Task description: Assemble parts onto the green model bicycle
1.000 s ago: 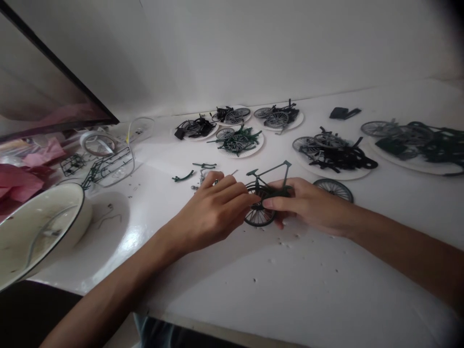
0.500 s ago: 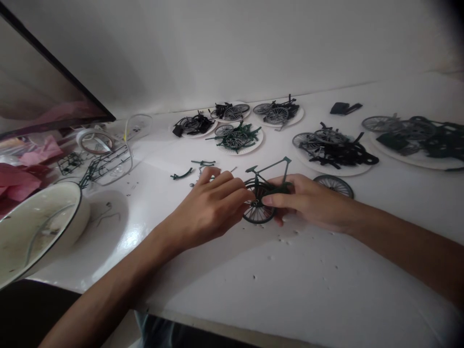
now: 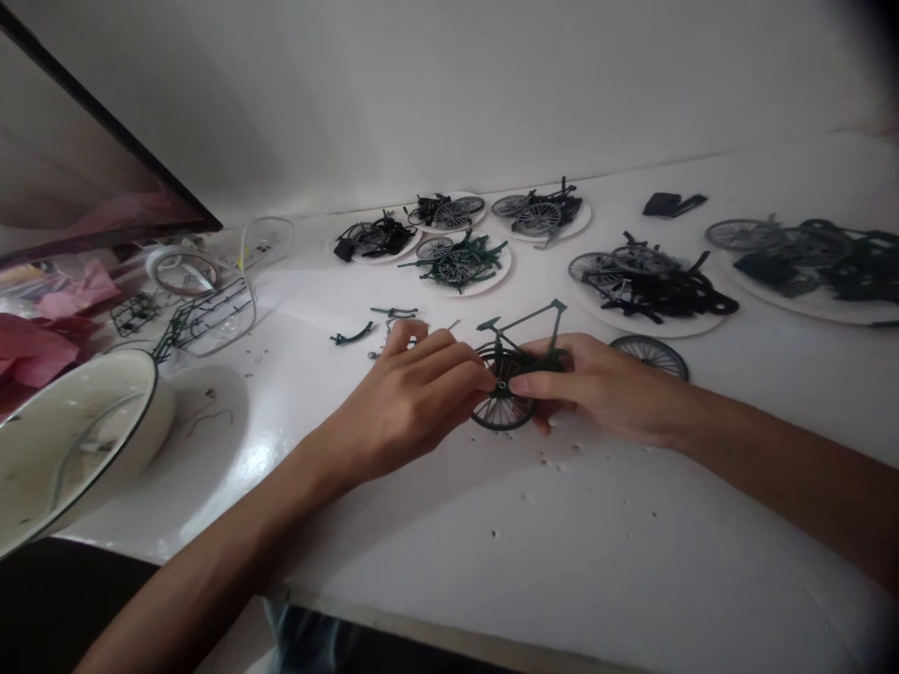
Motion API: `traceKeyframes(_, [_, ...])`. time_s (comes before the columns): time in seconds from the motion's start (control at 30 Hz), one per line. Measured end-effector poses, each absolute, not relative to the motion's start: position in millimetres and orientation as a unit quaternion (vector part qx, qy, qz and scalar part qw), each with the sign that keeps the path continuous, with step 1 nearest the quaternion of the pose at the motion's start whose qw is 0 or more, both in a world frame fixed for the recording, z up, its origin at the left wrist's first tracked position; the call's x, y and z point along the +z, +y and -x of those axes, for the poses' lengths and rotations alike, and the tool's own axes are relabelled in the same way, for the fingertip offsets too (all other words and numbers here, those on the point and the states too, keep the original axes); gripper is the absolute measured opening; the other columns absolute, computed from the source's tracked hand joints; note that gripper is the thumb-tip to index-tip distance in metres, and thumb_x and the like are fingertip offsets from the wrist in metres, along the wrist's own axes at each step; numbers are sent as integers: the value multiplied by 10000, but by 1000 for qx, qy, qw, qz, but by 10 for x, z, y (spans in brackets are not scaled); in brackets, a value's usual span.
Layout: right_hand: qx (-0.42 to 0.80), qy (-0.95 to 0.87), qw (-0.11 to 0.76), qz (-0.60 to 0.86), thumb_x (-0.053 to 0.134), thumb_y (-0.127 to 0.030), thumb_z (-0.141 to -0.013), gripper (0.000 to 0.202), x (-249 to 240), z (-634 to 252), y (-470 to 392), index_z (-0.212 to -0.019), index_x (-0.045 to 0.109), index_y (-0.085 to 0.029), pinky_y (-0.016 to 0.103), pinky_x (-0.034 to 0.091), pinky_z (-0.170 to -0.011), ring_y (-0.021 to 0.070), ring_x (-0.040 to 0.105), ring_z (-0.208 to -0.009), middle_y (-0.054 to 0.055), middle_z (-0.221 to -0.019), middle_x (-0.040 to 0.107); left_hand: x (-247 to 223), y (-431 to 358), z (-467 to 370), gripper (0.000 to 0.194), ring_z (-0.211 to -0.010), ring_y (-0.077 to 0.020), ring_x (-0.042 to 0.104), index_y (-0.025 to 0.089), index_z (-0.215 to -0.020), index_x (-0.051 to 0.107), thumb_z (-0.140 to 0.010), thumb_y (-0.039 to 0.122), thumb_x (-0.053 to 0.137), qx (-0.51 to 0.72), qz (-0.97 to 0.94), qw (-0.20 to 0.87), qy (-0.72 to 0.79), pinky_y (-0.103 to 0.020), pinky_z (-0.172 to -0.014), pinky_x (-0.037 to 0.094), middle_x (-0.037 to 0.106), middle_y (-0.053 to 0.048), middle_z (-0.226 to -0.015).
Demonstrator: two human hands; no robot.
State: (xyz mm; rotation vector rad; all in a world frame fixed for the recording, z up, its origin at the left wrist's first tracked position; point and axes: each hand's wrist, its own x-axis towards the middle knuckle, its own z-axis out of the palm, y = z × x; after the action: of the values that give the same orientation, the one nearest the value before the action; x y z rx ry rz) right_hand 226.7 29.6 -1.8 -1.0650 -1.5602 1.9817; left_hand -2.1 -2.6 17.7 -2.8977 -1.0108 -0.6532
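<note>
A small dark green model bicycle frame with one spoked wheel fitted is held just above the white table. My right hand grips it from the right, thumb near the wheel hub. From the left, my left hand brings its closed fingertips to the hub; whatever they pinch is too small to name. Behind my right wrist lies a loose wheel. Green curved parts rest beyond my left hand.
Several white plates, one with green parts, another with black parts, stand along the back. At the left are an enamel basin, a tape roll, wire racks and pink wrapping. Tiny bits dot the table.
Both hands keep their hold at the wheel hub, with only a slight shift of the fingers. The whole view has moved very slightly.
</note>
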Motion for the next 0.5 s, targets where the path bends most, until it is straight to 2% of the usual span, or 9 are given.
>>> traceKeyframes(0.2, [711, -561, 203, 373, 720, -301, -832, 162, 3, -2247, 302, -881, 690, -149, 253, 516, -597, 132, 601, -694, 32, -834, 677, 191, -60, 14, 76, -852, -138, 603, 186, -1024, 554, -978, 139, 516, -209, 925, -29, -317, -359, -831, 341, 674, -7, -937])
traceKeyframes(0.5, [709, -562, 207, 373, 700, -320, -841, 166, -7, -2259, 293, -880, 690, -159, 255, 513, -605, 134, 608, -704, 38, -864, 679, 190, -50, 28, 97, -863, -142, 596, 186, -1058, 561, -971, 156, 533, -195, 933, -14, -301, -363, -864, 360, 674, -14, -949])
